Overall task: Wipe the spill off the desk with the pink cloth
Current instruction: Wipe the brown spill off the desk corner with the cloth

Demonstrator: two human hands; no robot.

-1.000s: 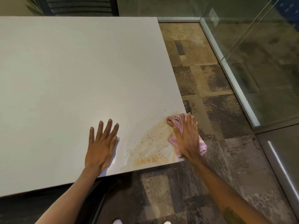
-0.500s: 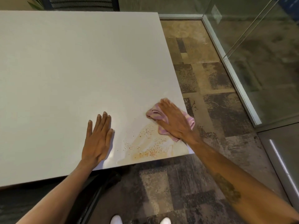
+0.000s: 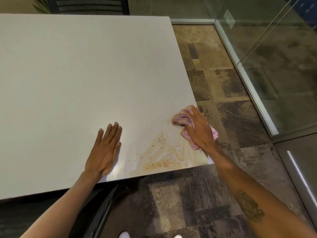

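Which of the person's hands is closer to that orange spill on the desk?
Right. The right hand presses the pink cloth at the spill's upper right edge, by the desk corner. The left hand lies flat on bare desk, apart from the spill's left side.

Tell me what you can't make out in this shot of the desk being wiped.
- Head view: the right hand covers the middle of the crumpled pink cloth and any spill beneath.
- The white rectangular desk runs past the left edge.
- The orange-brown speckled spill has grains too small to identify.
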